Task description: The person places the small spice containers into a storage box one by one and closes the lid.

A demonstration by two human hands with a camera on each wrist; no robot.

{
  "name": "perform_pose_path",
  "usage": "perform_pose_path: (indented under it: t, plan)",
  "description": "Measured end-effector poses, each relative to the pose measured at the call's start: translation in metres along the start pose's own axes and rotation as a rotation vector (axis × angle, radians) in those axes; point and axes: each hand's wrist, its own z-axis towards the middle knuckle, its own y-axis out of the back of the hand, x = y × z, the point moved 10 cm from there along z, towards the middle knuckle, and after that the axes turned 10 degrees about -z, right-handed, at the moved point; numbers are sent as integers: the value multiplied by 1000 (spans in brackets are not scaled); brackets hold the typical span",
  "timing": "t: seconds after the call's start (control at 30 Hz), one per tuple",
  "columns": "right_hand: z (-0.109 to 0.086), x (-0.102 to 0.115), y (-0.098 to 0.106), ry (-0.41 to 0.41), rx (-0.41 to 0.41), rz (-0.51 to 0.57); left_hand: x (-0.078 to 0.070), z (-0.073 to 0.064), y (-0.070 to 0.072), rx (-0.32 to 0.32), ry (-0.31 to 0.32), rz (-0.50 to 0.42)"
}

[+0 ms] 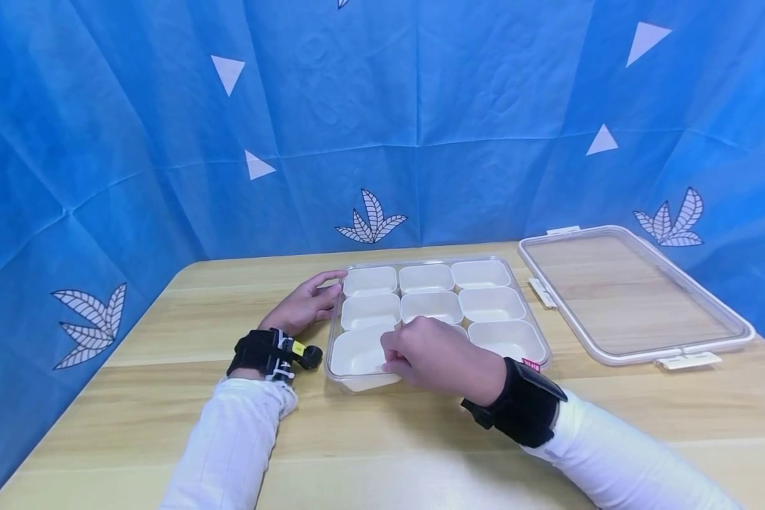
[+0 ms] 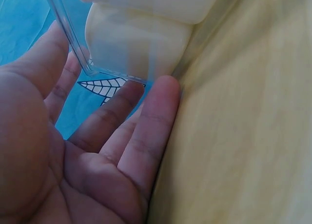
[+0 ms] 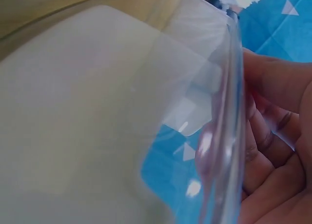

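A clear plastic box (image 1: 535, 312) stands on the table, holding white cups in rows of three. The front-left cup (image 1: 357, 354) sits slightly tilted, its near side showing through the box wall. My right hand (image 1: 440, 358) reaches over the front edge and pinches this cup's right rim between curled fingers and thumb. It covers most of the front-middle cup. In the right wrist view, the fingers (image 3: 265, 131) lie beside the clear rim, their tips hidden. My left hand (image 1: 302, 304) rests at the box's left side, its extended fingers (image 2: 161, 94) touching the clear wall.
A clear lid (image 1: 637, 290) with white clips lies on the table right of the box. Behind the wooden table (image 1: 134, 411) hangs a blue curtain (image 1: 472, 85) with white triangles and leaves. Black straps with small devices circle both wrists.
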Motion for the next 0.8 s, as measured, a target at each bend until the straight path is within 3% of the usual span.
perform_pose_path:
  t: [0.57, 0.8]
  plan:
    - [-2, -5, 0, -6, 38, 82, 0, 6, -2, 14, 3, 2]
    - [-1, -1, 9, 50, -19, 80, -3, 1, 3, 1, -14, 6]
